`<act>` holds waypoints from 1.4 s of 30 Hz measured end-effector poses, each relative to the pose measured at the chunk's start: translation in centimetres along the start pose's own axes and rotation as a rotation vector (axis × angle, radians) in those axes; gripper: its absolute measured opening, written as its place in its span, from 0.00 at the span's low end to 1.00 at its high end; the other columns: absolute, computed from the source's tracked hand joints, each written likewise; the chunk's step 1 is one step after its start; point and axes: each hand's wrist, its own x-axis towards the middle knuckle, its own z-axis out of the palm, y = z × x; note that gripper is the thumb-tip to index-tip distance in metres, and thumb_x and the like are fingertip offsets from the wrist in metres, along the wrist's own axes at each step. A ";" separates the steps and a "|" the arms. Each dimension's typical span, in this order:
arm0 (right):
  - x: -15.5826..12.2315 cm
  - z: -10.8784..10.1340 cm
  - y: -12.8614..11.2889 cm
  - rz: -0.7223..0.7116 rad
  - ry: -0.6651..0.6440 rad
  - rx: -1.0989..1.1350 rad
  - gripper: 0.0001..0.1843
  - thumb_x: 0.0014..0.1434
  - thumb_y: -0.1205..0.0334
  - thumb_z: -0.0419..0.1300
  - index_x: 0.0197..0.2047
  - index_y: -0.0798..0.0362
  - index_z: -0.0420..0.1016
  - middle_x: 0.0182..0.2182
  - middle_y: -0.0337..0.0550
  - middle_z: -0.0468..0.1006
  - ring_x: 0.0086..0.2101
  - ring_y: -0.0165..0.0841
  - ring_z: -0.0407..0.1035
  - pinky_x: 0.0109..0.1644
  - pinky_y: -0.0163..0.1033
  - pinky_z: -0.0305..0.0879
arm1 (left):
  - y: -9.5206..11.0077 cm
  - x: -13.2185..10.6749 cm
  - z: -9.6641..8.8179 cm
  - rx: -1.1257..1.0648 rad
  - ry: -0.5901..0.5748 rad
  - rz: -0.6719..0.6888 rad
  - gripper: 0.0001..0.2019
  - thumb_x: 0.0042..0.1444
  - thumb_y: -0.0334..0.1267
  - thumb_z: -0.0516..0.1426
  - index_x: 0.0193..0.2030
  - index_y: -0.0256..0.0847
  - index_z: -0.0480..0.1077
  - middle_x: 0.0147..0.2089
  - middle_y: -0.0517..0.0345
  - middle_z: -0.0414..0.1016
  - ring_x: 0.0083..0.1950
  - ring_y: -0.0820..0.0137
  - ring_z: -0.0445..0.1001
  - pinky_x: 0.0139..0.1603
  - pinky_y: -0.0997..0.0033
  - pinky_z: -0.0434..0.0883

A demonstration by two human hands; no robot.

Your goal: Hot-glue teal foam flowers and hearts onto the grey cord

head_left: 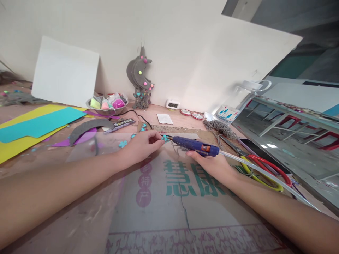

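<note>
On table [182, 121] by wall [185, 53], left fingers [155, 139] pinch flower [165, 138], right fingers [194, 154] clasp glue gun [196, 145]

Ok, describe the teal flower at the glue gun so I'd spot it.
On the printed cardboard sheet, the right hand holds a blue glue gun. The teal flower sits at its nozzle, the only one pinched in the left hand; other flowers lie loose.

clock [172, 104] digits unreadable, glue gun [196, 146] handle hidden
</note>
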 end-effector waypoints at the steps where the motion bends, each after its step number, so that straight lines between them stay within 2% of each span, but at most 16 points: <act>1: 0.0 0.0 0.0 0.020 -0.009 -0.011 0.17 0.50 0.44 0.60 0.33 0.50 0.75 0.24 0.39 0.77 0.26 0.37 0.71 0.25 0.37 0.66 | 0.0 0.0 0.0 0.000 0.001 -0.003 0.11 0.54 0.46 0.52 0.30 0.40 0.65 0.23 0.66 0.65 0.23 0.76 0.63 0.23 0.77 0.57; 5: 0.0 0.0 0.0 0.085 -0.038 -0.059 0.18 0.50 0.42 0.59 0.33 0.49 0.74 0.25 0.39 0.77 0.26 0.37 0.72 0.25 0.38 0.66 | 0.0 0.0 0.0 0.002 0.005 0.000 0.11 0.54 0.46 0.52 0.30 0.40 0.65 0.23 0.66 0.65 0.23 0.76 0.62 0.23 0.77 0.57; 13: 0.1 0.0 -0.1 0.098 -0.045 -0.067 0.19 0.50 0.42 0.58 0.33 0.49 0.74 0.27 0.39 0.78 0.28 0.37 0.72 0.27 0.38 0.67 | -0.1 -0.1 0.0 0.000 0.006 0.014 0.11 0.54 0.46 0.52 0.30 0.40 0.65 0.22 0.65 0.65 0.22 0.76 0.63 0.23 0.77 0.57; 27: 0.2 0.0 -0.6 0.073 -0.069 0.035 0.16 0.51 0.47 0.59 0.36 0.49 0.73 0.31 0.39 0.79 0.31 0.36 0.73 0.31 0.37 0.68 | 0.0 -0.1 0.0 -0.061 0.002 -0.011 0.11 0.53 0.46 0.52 0.30 0.40 0.64 0.21 0.66 0.64 0.21 0.76 0.62 0.21 0.77 0.58; 33: 0.3 0.0 -0.8 0.046 -0.076 0.062 0.15 0.51 0.48 0.59 0.35 0.49 0.73 0.29 0.38 0.79 0.30 0.36 0.73 0.30 0.38 0.68 | 0.1 -0.2 0.0 -0.075 0.003 -0.015 0.11 0.53 0.46 0.53 0.30 0.41 0.64 0.21 0.65 0.63 0.21 0.76 0.63 0.20 0.78 0.58; 38: 0.2 -0.1 -0.9 0.046 -0.081 0.083 0.15 0.51 0.48 0.60 0.38 0.49 0.74 0.33 0.39 0.80 0.33 0.37 0.74 0.34 0.38 0.70 | 0.0 -0.1 0.0 -0.079 0.001 -0.032 0.11 0.53 0.47 0.52 0.30 0.41 0.64 0.21 0.65 0.63 0.20 0.76 0.62 0.19 0.78 0.58; 42: 0.2 -0.1 -0.9 0.049 -0.069 0.053 0.15 0.51 0.47 0.60 0.36 0.49 0.74 0.31 0.38 0.80 0.31 0.37 0.73 0.32 0.37 0.69 | 0.0 -0.2 0.0 -0.090 0.006 -0.019 0.11 0.53 0.47 0.52 0.30 0.41 0.63 0.21 0.66 0.64 0.20 0.76 0.62 0.20 0.78 0.58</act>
